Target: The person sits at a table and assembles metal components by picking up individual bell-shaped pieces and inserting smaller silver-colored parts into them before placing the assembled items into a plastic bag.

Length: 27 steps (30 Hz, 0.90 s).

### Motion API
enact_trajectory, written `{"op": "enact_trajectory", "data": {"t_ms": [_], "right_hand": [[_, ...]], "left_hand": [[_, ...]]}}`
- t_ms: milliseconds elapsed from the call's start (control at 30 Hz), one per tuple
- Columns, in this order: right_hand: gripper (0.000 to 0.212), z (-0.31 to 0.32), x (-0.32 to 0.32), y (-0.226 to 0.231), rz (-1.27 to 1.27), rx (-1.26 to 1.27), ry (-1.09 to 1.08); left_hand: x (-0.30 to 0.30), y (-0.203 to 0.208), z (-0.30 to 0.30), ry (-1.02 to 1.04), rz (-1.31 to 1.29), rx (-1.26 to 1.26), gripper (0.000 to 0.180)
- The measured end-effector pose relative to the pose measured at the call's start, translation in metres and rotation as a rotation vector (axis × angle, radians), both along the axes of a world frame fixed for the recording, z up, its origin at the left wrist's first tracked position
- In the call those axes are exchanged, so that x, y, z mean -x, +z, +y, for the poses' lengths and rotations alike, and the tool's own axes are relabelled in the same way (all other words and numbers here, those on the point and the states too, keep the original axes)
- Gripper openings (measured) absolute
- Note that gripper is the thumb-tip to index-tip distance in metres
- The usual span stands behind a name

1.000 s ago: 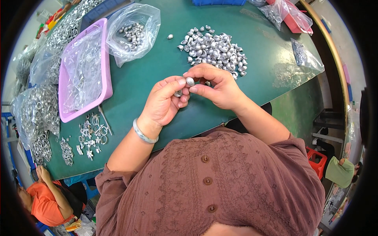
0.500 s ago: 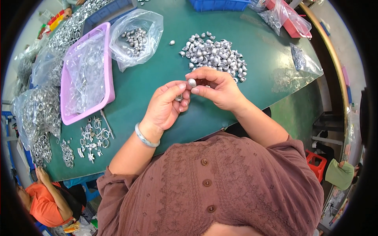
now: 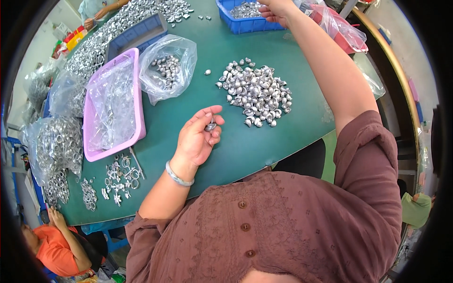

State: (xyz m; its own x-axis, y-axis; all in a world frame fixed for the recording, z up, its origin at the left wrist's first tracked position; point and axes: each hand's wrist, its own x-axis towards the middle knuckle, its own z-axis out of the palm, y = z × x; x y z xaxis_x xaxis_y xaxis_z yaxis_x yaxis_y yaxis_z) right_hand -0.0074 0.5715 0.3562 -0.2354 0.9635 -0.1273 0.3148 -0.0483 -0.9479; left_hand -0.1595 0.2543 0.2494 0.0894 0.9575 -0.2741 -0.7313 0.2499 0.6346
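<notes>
My left hand (image 3: 196,139), palm up with fingers curled, holds a small silver shell-shaped metal piece (image 3: 210,126) in its fingers over the green table. My right arm reaches far forward, and my right hand (image 3: 278,12) hangs over the right edge of a blue plastic basket (image 3: 257,24) with small silver pieces in it. Its fingers are loosely apart, with no piece visible in them, and the frame's top edge cuts part of the hand. Between my hands lies a heap of hollow silver shell-shaped pieces (image 3: 257,92), with one stray piece (image 3: 207,72) to its left.
A clear bag (image 3: 184,52) of similar pieces stands beside a pink basket (image 3: 141,94) lined with plastic. Metal rings and charms (image 3: 120,177) lie at the near left, bagged rings (image 3: 56,141) beyond. A red bin (image 3: 351,45) stands far right. Other people sit at the left.
My right hand has left my left hand and moved far forward to the blue basket. The left hand's fingers have loosened around a silver piece. The view has shifted slightly, showing more of the far table.
</notes>
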Motion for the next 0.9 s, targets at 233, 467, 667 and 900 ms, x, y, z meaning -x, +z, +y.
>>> {"op": "enact_trajectory", "data": {"t_ms": [233,467,667,900], "right_hand": [[0.026,-0.051,0.028,-0.049,-0.395,-0.624,0.494],[0.032,-0.115,0.084,-0.089,-0.754,-0.867,0.829],[0.020,-0.124,0.098,-0.101,-0.805,-0.866,0.781],[0.015,-0.126,0.071,-0.095,-0.477,-0.861,0.712]], "left_hand": [[0.030,0.028,0.016,0.224,0.121,-0.034,0.027],[0.075,0.056,0.065,0.607,0.023,-0.055,0.027],[0.070,0.061,0.067,0.646,0.213,-0.010,0.049],[0.079,0.115,0.032,0.458,0.429,-0.599,0.032]]}}
